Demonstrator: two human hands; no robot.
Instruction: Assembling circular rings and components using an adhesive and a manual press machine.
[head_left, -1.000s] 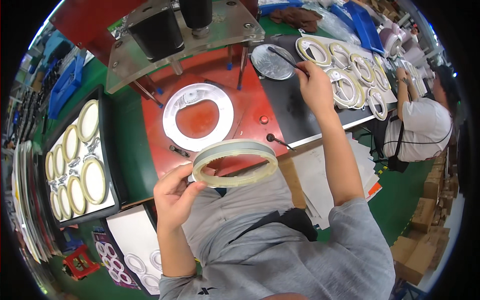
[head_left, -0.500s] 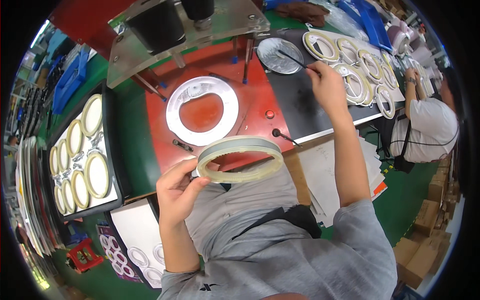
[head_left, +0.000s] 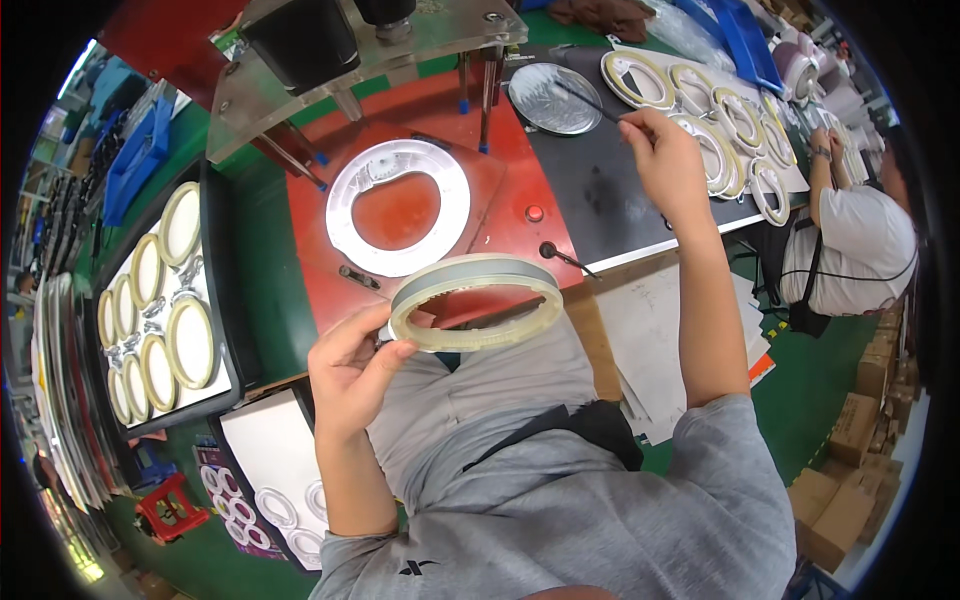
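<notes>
In the head view, the left hand [head_left: 350, 368] has its grip pinching the near-left rim of a cream ring [head_left: 472, 272] with a grey outer band, thumb at the lower edge. The ring is tilted and held up before the desk's [head_left: 262, 310] front edge, above the lap. The right hand's [head_left: 672, 165] grip pinches a thin dark stick [head_left: 588, 100] between thumb and fingers, its far end over a round dish [head_left: 542, 112] smeared greyish white. That dish lies near the back left corner of a black mat [head_left: 600, 200]; more rings [head_left: 738, 128] crowd the mat's right end. On the red plate [head_left: 490, 225], a flat white ring [head_left: 348, 215] lies left of a red button [head_left: 535, 213]. Toward the desk's left edge, a black tray [head_left: 224, 270] bears two rows of cream rings [head_left: 172, 340].
</notes>
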